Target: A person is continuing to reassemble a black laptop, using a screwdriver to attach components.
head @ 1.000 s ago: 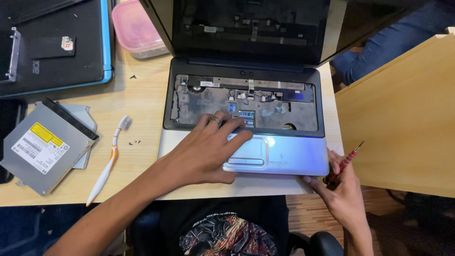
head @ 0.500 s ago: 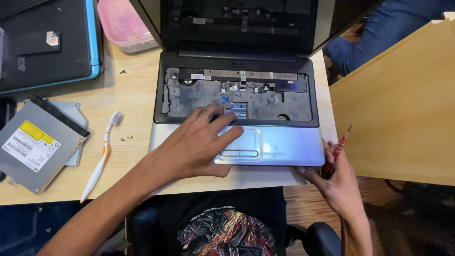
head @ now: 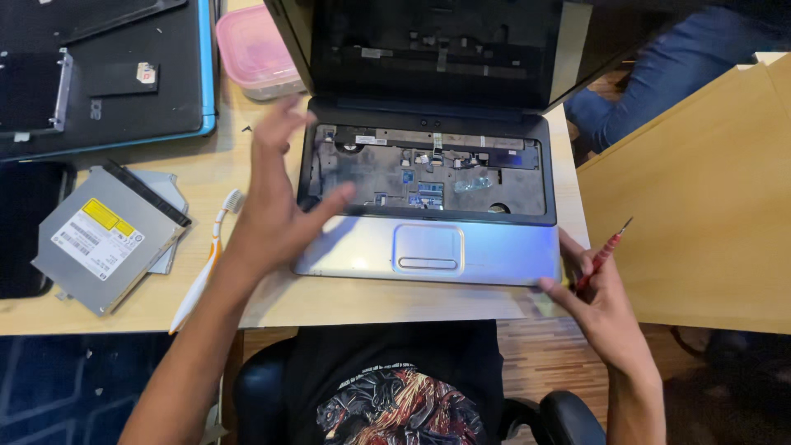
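The left hand [head: 276, 194] is raised, blurred, fingers spread apart and thumb pointing right, forearm running down-left. The right hand [head: 597, 301] is curled in a grip, fingertips pointing left, forearm running down.

The left hand [head: 276, 194] is smeared by motion blur, its fingertips [head: 280, 115] hardest to make out, and it hides the left front corner of the laptop [head: 428, 247] together with part of the open keyboard bay. The right hand [head: 597, 305] covers the laptop's right front corner and most of the red screwdriver [head: 606, 251], whose tip is too small to tell. At the table's [head: 148, 309] left edge, the black tray [head: 99, 82] and the dark slab [head: 25, 227] are cut off by the frame.
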